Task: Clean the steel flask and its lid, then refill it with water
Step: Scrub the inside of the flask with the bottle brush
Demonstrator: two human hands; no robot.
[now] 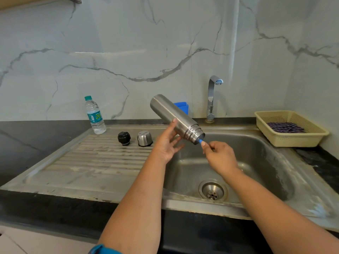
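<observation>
Nearest me, both forearms reach up from six o'clock over the dark counter (55, 208) edge toward the sink (256, 162). The drain (212, 190) sits in the basin bottom, between the two arms.

My right hand (221, 156) is curled, thumb and fingers pinching the blue handle (200, 141) of something pushed into the flask's mouth; only that short blue stub shows, so I cannot tell what is inside. At about ten o'clock from it, my left hand (166, 143) cradles the flask (176, 119) from beneath, thumb up against the steel wall and fingers loosely spread rather than wrapped. The flask is held over the basin's left edge, tilted, threaded mouth down toward four o'clock, closed base up toward ten o'clock.

On the ribbed drainboard (102, 158), at nine o'clock from the left hand, stand the steel cap (145, 138) and, just beside it to the left, the black stopper (124, 138), apart from each other. Further back at ten o'clock stands a water bottle (95, 116), upright.

Behind the flask a blue holder (182, 107) peeks out. The tap (212, 98) rises at the sink's back rim. At two o'clock, a cream basket (293, 140) holds a dark striped cloth (286, 127).
</observation>
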